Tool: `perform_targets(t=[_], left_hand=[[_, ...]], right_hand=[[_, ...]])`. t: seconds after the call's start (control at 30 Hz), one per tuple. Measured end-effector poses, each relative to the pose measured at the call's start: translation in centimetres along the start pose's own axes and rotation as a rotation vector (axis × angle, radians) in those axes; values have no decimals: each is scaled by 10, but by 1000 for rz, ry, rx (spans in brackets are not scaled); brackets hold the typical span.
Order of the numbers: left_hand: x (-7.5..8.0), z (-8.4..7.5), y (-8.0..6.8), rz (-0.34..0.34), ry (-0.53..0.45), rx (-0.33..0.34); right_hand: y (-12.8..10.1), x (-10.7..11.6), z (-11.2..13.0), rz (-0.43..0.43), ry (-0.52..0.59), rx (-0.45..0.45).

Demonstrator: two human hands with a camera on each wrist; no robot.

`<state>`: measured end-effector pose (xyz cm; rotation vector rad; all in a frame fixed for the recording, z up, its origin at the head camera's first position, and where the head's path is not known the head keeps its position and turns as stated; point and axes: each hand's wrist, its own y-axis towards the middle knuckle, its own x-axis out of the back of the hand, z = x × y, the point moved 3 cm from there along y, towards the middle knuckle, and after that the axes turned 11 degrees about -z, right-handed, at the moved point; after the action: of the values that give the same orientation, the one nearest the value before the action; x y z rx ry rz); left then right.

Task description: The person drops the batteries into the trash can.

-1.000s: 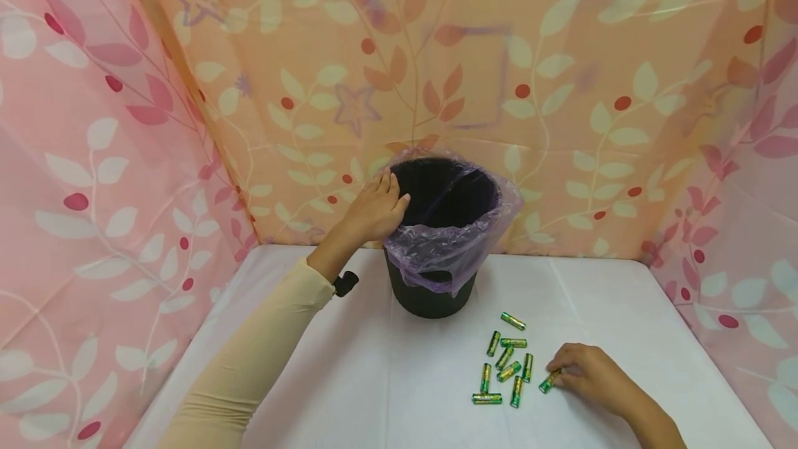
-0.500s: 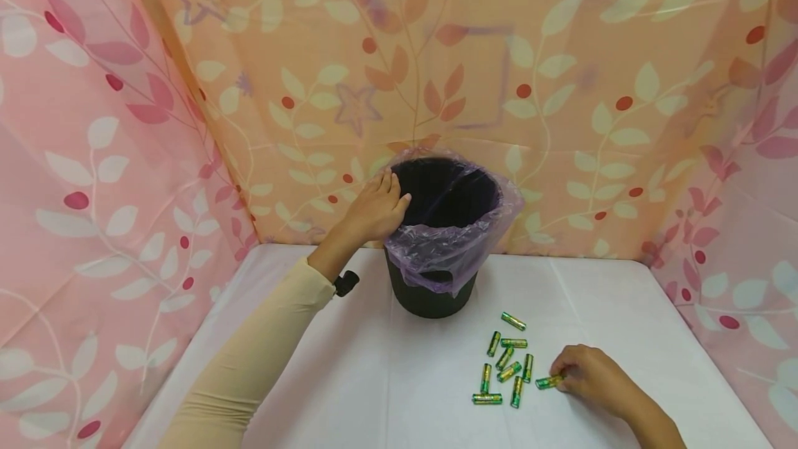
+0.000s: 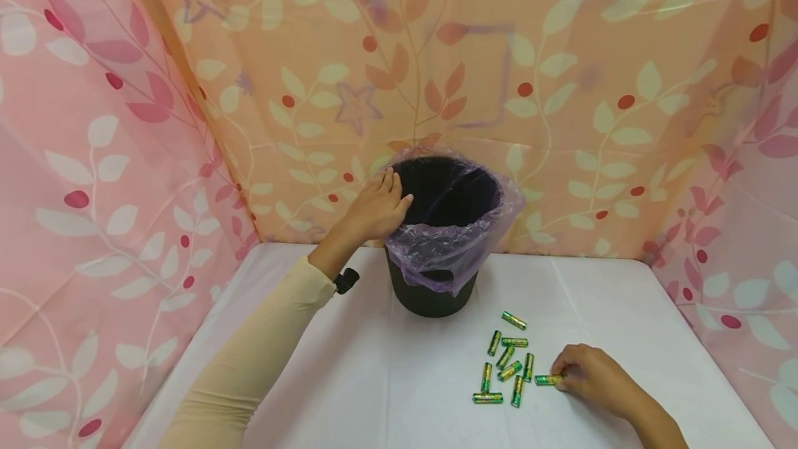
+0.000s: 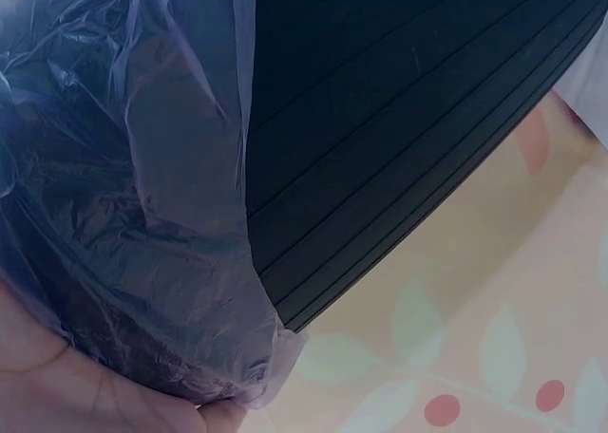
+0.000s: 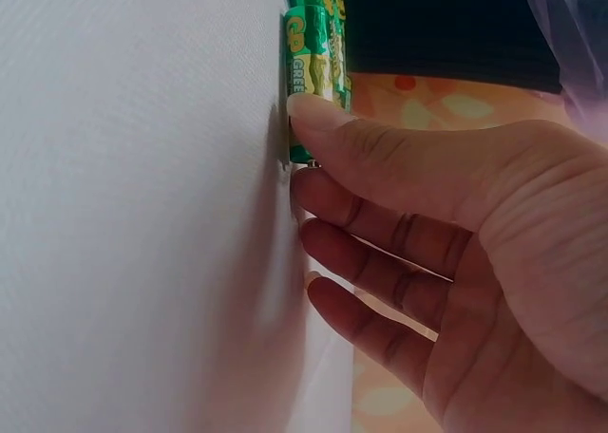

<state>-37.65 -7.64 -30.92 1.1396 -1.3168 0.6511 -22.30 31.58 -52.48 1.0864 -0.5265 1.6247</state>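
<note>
A black bin (image 3: pixel 431 298) lined with a purple plastic bag (image 3: pixel 436 249) stands at the back of the white table (image 3: pixel 349 380). My left hand (image 3: pixel 393 189) holds its left rim, thumb hooked over the edge. In the left wrist view the palm (image 4: pixel 57 395) presses the bag (image 4: pixel 142 215) against the ribbed bin wall (image 4: pixel 399 120). Several green batteries (image 3: pixel 506 366) lie loose in front of the bin. My right hand (image 3: pixel 561 378) pinches one green battery (image 3: pixel 546 380) lying on the table at the right of that cluster. Up close, thumb and fingers (image 5: pixel 299 148) grip the battery (image 5: pixel 306 82).
Pink and orange leaf-print curtains (image 3: pixel 93 158) close in the table on the left, back and right. A small black wrist camera (image 3: pixel 346 280) shows at my left cuff. Bare tabletop lies to the left of the batteries.
The battery under my right fingers has turned from slanted to roughly level, and that hand has shifted slightly. The left hand has stayed on the bin's rim.
</note>
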Motion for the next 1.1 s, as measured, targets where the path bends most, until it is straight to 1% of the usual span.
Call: perform_targets(t=[0.17, 0.3, 0.53, 0.77, 0.93, 1.1], left_hand=[[0, 0, 0, 9, 4, 5], [0, 0, 0, 3, 10, 4], [1, -1, 0, -6, 10, 1], [1, -1, 2, 11, 16, -14], [4, 0, 5, 43, -26, -19], [6, 1, 9, 66, -64, 1]], right_hand=[[1, 0, 1, 10, 9, -16], [1, 0, 1, 13, 10, -21], [1, 0, 1, 10, 15, -9], [0, -1, 0, 11, 30, -12], [0, 0, 0, 9, 33, -15], [1, -1, 0, 14, 44, -20]])
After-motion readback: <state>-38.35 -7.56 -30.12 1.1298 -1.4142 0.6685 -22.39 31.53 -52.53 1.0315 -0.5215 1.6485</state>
